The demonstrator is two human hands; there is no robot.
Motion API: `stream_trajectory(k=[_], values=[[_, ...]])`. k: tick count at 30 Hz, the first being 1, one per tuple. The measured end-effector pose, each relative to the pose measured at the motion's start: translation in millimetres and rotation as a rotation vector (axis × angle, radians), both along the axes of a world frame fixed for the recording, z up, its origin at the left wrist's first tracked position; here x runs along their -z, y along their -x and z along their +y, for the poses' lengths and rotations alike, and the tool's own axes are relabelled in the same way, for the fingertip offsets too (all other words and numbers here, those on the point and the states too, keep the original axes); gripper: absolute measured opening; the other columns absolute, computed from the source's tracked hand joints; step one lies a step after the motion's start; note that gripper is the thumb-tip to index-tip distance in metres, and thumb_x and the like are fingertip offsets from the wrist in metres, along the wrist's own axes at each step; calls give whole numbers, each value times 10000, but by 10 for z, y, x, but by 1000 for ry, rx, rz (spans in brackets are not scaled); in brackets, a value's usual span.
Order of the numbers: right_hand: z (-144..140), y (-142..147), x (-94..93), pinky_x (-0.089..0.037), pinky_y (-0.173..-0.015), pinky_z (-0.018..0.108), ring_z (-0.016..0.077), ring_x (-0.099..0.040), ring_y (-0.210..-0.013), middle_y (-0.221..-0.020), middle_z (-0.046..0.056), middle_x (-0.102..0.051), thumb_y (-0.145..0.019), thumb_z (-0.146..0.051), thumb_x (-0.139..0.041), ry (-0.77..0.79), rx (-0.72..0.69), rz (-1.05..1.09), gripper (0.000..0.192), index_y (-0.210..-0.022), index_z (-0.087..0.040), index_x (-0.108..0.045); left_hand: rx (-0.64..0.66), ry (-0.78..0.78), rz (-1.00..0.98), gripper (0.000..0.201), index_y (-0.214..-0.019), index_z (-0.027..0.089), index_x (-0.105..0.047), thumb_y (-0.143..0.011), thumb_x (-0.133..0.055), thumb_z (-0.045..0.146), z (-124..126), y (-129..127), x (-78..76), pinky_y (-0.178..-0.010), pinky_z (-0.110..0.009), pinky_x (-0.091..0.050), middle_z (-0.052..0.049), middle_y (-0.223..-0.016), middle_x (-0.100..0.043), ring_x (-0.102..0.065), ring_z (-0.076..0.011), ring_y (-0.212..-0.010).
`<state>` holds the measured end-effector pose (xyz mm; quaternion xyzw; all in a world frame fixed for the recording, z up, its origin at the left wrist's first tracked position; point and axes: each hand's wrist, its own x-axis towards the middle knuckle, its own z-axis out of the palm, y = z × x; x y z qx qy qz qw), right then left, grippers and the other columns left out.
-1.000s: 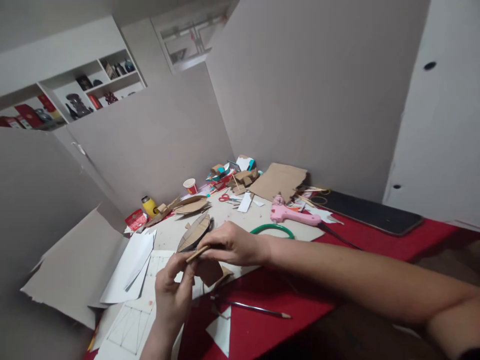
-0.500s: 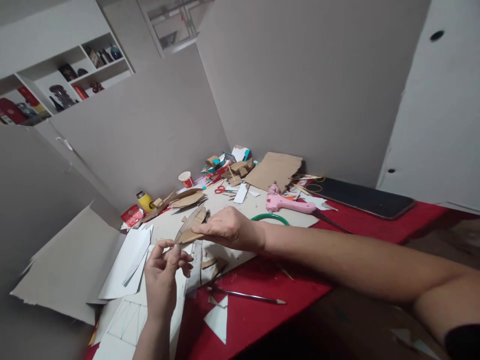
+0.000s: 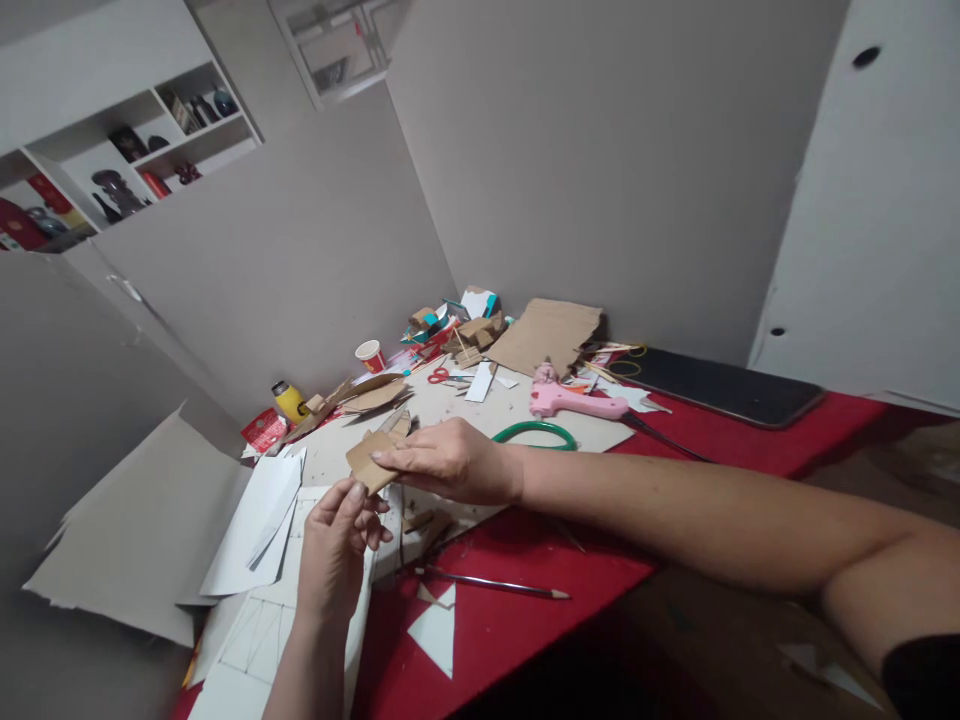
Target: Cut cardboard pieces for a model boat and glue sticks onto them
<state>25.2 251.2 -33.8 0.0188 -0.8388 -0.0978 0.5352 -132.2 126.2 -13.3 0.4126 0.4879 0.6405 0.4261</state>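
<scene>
A small brown cardboard piece (image 3: 369, 462) is held between my two hands above the table. My right hand (image 3: 457, 460) reaches in from the right, its thumb and fingers closed on the piece's right side. At the lower left edge, the fingertips of my left hand (image 3: 341, 530) pinch the same piece, with the other fingers loosely curled. A thin grey pointed shape shows just behind the cardboard; its kind is unclear. Beyond my right wrist lies a green loop (image 3: 536, 430), partly hidden by the arm.
A pink glue gun (image 3: 574, 400) lies behind my right forearm. Red-handled scissors (image 3: 442, 376), a paper cup (image 3: 370, 354), a yellow bottle (image 3: 289, 401) and cardboard scraps sit farther back. A pencil (image 3: 495, 583) rests on the red cloth (image 3: 525, 640); white sheets (image 3: 255, 520) lie left.
The cardboard piece has turned, so its flat face now shows instead of a narrow, slanted side. Both hands stay close together in nearly the same place.
</scene>
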Motion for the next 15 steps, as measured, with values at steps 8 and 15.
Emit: stream_trajectory(k=[8,15], values=[[-82,-12,-39,-509,-735,258,152,-641,-812,-967,120,-703,-920,-294,-522,268,-178,-66,375,-1228,-84,-558,-48,-12,210,193,-777,129,-723,-737,-730,318,3,56,77,-454,-171,-361,14,-654,-576,-366,-38,-489],[-134,-29,-63,-486,-867,311,192,-615,-1027,-1157,157,-650,-892,-281,-546,373,-237,-204,488,-1338,-96,-468,14,33,-110,174,-743,128,-698,-637,-804,215,33,26,24,-420,-144,-377,29,-612,-572,-435,-35,-473]])
